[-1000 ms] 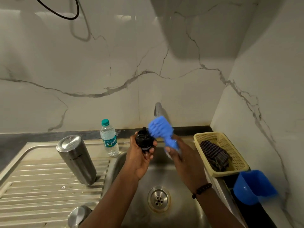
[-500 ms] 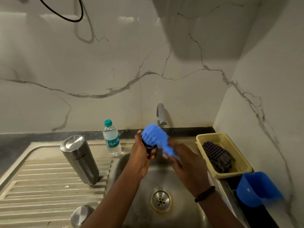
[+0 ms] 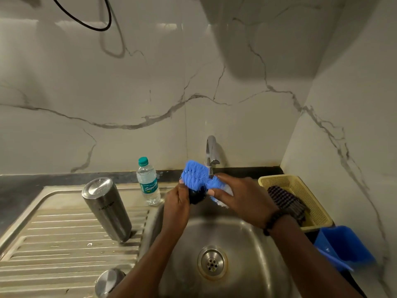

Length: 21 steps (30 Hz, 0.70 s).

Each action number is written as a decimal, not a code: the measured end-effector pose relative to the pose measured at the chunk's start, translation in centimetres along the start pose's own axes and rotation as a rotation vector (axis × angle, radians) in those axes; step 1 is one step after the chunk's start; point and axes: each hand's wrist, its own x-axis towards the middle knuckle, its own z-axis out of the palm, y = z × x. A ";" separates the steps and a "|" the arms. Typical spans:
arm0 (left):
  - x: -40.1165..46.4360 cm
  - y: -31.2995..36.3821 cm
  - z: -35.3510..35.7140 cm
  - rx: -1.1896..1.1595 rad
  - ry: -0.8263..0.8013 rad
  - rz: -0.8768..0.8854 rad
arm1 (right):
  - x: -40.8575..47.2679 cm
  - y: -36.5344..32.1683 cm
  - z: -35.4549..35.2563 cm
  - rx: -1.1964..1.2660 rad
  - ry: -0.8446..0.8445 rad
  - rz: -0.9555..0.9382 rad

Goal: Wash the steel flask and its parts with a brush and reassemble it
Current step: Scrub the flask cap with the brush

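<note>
Two hands work above the sink basin (image 3: 247,244); entries run left to right. Drainboard (image 3: 43,244), left part of the steel unit: steel flask body (image 3: 106,208) stands inverted, base up, tilted slightly, near the drainboard's right edge beside the basin; steel cup (image 3: 108,281) sits at the drainboard's front edge, partly hidden by the left forearm. Back edge, between drainboard and basin: clear plastic water bottle (image 3: 148,182), teal cap, upright. Left hand (image 3: 176,203): fingers curled round a small black flask stopper (image 3: 196,196), held over the basin's back edge; most of the stopper is hidden by hand and brush. Blue brush (image 3: 196,176): bristle head lies against the top of the stopper; handle runs rightward into the right hand (image 3: 238,198), which grips it with curled fingers; a dark bead bracelet (image 3: 274,221) sits on that wrist. Tap (image 3: 211,151) rises behind the brush at the basin's back edge; cannot tell whether water runs. Drain (image 3: 212,263) at basin centre. Right of basin: yellow basket (image 3: 300,183) holding a dark checked cloth (image 3: 285,203); blue plastic container (image 3: 343,246) at the counter's front right, beside the basket.
</note>
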 end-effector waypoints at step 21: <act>-0.1 5.3 3.3 -0.941 -0.020 -0.612 | -4.6 -1.4 4.5 0.712 0.067 0.185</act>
